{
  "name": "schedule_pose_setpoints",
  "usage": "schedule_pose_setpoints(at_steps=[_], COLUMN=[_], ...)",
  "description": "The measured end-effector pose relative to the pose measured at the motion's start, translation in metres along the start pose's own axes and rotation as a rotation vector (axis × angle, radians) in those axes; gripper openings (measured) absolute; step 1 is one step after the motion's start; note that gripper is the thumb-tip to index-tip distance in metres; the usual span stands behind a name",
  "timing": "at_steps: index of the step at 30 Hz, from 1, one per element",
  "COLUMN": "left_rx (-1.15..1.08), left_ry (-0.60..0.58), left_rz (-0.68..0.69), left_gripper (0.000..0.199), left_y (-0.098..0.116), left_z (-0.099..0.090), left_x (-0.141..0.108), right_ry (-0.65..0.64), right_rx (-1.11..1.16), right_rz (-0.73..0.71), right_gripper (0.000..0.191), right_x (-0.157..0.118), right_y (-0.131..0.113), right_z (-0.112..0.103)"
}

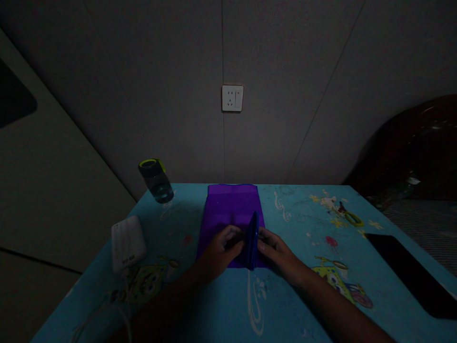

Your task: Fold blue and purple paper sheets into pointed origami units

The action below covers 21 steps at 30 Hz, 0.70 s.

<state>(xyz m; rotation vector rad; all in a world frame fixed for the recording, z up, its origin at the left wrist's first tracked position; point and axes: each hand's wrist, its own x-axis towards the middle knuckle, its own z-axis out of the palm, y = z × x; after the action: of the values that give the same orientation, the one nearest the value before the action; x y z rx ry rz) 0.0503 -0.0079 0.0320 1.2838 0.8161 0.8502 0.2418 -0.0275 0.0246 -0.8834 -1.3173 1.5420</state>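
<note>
A dark blue, flat, folded thing like a wallet (253,242) stands on its edge, seen almost end-on, over a purple sheet (231,202). My left hand (225,247) is at its left side, thumb and fingers curled in with their tips at the blue thing. From the other side my right hand (274,247) grips it, fingers bent against its right face. The sheet lies flat on the table beneath both hands. Dim light hides the exact finger contact and the inner layers of the blue thing.
The table has a blue patterned cover (285,305). To the left are a water bottle (157,181) and a white power bank (128,244) with a cable. At right lie yellow-green-handled scissors (353,219) and a black flat slab (410,274). A wall socket (232,98) is behind.
</note>
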Motion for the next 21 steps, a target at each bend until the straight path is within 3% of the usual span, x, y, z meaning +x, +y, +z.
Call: schedule_pose_setpoints(at_steps=[9,21], left_rx=[0.049,0.070], left_ry=[0.091,0.022], left_rz=[0.015,0.017], left_gripper=[0.027,0.024], left_y=[0.001,-0.003], left_z=[0.000,-0.002], left_x=[0.000,-0.003], right_ry=[-0.014,-0.014], right_rx=[-0.049,-0.009], right_rz=[-0.035,-0.013], right_gripper=[0.040,0.049], right_x=[-0.001,-0.002], right_y=[-0.003,-0.010], right_z=[0.000,0.001])
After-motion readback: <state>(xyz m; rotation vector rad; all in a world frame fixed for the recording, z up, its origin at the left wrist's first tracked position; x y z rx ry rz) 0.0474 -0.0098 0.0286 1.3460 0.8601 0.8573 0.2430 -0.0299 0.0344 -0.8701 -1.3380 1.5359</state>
